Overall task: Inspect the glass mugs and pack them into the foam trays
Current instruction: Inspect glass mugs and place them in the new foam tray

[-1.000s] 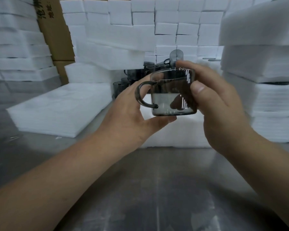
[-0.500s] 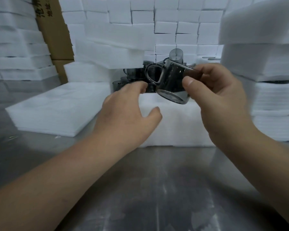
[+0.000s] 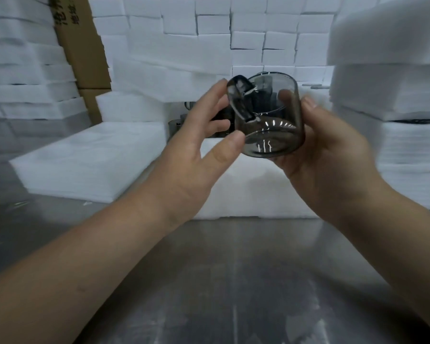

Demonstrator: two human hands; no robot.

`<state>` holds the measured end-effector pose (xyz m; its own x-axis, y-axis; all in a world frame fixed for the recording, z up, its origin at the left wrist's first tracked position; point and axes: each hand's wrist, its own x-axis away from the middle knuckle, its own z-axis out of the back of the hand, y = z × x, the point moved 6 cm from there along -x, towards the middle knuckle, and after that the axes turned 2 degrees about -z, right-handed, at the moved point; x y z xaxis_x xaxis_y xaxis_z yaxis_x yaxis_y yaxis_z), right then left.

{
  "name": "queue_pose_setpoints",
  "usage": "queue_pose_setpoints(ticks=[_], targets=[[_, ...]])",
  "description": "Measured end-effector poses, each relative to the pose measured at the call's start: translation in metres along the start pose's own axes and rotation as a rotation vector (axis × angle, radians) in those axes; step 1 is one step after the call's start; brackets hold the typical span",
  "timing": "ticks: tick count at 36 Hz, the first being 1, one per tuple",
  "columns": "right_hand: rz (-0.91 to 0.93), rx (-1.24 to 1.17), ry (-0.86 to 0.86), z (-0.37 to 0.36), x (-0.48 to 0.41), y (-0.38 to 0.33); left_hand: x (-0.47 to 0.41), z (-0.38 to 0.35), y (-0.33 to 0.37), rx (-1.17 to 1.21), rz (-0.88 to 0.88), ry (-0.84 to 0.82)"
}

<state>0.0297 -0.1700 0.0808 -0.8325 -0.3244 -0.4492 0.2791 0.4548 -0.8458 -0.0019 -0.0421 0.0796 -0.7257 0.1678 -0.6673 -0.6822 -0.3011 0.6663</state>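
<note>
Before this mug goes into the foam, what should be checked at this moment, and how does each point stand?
1. Grip: ok, the right hand curls round the mug.
2. Support: ok, the left hand has its thumb on the base edge, fingers straight.
3. Upright for packing: not ok, tilted, base towards the camera.
4. Cracks in glass or handle: cannot tell, blurred.
5. Free pocket in the foam tray behind: cannot tell, its top is hidden.

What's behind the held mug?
More dark glass mugs peek out left of it, before a wall of foam blocks. The held mug and left hand hide the rest of that cluster.
</note>
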Motion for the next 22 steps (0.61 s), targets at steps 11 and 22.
queue_pose_setpoints(ticks=[11, 22], targets=[[-0.082, -0.004, -0.123, -0.016, 0.005, 0.007, 0.002, -0.008, 0.007, 0.11, -0.006, -0.104], [0.079, 0.45, 0.19, 0.011, 0.002, 0.002, -0.001, 0.007, 0.007, 0.111, -0.006, 0.101]])
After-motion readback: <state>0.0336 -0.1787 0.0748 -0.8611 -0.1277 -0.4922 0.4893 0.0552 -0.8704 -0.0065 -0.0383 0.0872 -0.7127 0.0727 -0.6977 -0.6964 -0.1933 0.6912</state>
